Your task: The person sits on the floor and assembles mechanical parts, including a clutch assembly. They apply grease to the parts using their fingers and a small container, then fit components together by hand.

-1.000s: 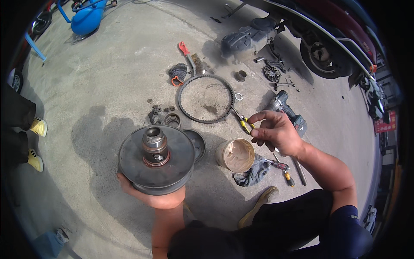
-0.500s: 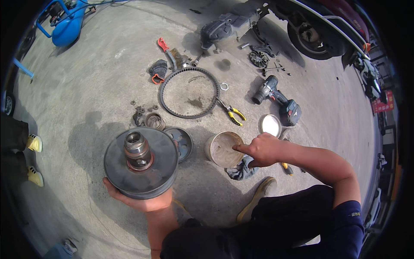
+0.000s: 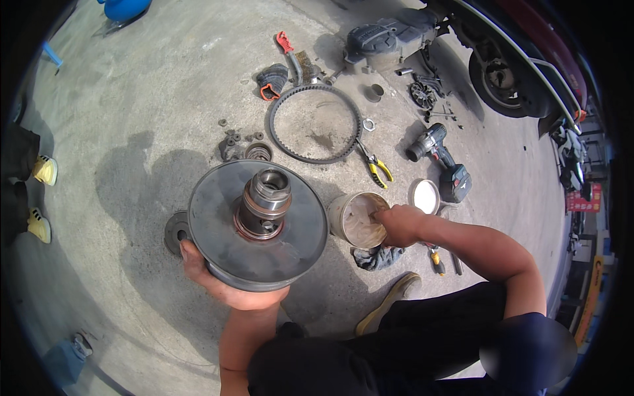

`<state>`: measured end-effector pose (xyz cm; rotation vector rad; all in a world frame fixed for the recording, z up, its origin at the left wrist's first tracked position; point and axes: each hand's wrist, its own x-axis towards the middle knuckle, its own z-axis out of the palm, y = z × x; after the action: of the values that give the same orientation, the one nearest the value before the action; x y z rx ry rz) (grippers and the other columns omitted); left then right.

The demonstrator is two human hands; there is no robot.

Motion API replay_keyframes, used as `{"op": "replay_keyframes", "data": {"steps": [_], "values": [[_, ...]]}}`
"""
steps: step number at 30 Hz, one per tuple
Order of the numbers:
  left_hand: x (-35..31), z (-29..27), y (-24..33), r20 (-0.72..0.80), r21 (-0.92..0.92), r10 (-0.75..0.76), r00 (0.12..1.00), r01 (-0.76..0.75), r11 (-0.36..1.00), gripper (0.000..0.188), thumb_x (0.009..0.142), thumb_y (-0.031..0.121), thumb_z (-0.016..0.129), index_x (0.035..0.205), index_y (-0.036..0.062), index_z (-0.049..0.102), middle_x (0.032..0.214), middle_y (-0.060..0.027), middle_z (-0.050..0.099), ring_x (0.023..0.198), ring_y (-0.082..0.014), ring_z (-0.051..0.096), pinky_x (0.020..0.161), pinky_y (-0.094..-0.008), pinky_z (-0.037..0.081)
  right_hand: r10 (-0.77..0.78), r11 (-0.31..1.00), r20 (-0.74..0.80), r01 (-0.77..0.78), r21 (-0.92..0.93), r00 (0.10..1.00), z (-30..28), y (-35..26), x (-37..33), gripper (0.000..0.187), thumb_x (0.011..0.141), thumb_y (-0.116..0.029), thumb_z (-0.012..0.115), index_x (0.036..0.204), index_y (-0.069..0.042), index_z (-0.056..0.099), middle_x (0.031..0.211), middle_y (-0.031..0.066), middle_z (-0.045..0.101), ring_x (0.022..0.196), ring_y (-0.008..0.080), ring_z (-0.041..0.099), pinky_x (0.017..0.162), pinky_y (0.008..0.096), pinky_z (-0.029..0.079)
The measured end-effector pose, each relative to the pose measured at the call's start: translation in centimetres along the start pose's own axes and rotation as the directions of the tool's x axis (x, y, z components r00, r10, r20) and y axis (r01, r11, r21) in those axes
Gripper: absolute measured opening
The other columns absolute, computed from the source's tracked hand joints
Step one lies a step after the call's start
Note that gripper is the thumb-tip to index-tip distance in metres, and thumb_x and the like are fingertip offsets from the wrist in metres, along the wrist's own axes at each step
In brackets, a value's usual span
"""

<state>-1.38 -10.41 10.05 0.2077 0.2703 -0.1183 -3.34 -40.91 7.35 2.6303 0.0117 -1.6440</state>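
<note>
My left hand (image 3: 231, 287) supports a grey pulley (image 3: 214, 224) from below, thumb at its left edge and the other fingers mostly hidden under it. The pulley's disc tilts towards me, and a stepped metal hub stands up from its middle. My right hand (image 3: 404, 226) is at an open tub of pale, greasy-looking paste (image 3: 356, 228), index finger reaching inside and its tip hard to see. No tool shows in that hand. A crumpled dark cloth (image 3: 378, 258) lies against the tub's near side. The tub's white lid (image 3: 424, 197) rests to its right.
Beyond the tub lie yellow-handled pliers (image 3: 378, 171), a toothed belt (image 3: 272, 125), a cordless drill (image 3: 444, 155) and a red-handled brush (image 3: 285, 43). A coil spring (image 3: 259, 152) and a round metal plate (image 3: 173, 232) surround the pulley. A scooter wheel (image 3: 498, 79) stands far right.
My view has shifted. The pulley has come up and right, closer to the tub, uncovering the round plate on its left. My right index finger has gone deeper into the tub.
</note>
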Motion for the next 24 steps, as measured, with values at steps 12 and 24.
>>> {"op": "replay_keyframes", "data": {"steps": [12, 24], "values": [[-0.4, 0.2, -0.1, -0.02, 0.008, 0.022, 1.0, -0.021, 1.0, 0.083, 0.103, 0.073, 0.035, 0.156, 0.0101, 0.048, 0.159, -0.0169, 0.05, 0.137, -0.0361, 0.059, 0.108, -0.0564, 0.055, -0.035, 0.843, 0.161, -0.057, 0.535, 0.986, 0.2, 1.8, 0.7, 0.058, 0.083, -0.009, 0.081, 0.139, -0.004, 0.064, 0.089, 0.0112, 0.077, 0.057, 0.019, 0.064, 0.048, 0.0371, 0.052], [0.3, -0.9, -1.0, 0.061, 0.156, -0.021, 0.998, 0.011, 0.988, 0.089, 0.099, 0.073, 0.048, 0.163, 0.0121, 0.039, 0.158, -0.0131, 0.049, 0.141, -0.0329, 0.054, 0.113, -0.0536, 0.049, -0.432, 0.225, -0.054, 0.166, 0.96, 0.9, -2.8, 4.4, -5.8, 0.063, 0.087, -0.006, 0.089, 0.142, -0.002, 0.059, 0.062, -0.0025, 0.056, 0.048, 0.0066, 0.051, 0.046, 0.0252, 0.038]]}}
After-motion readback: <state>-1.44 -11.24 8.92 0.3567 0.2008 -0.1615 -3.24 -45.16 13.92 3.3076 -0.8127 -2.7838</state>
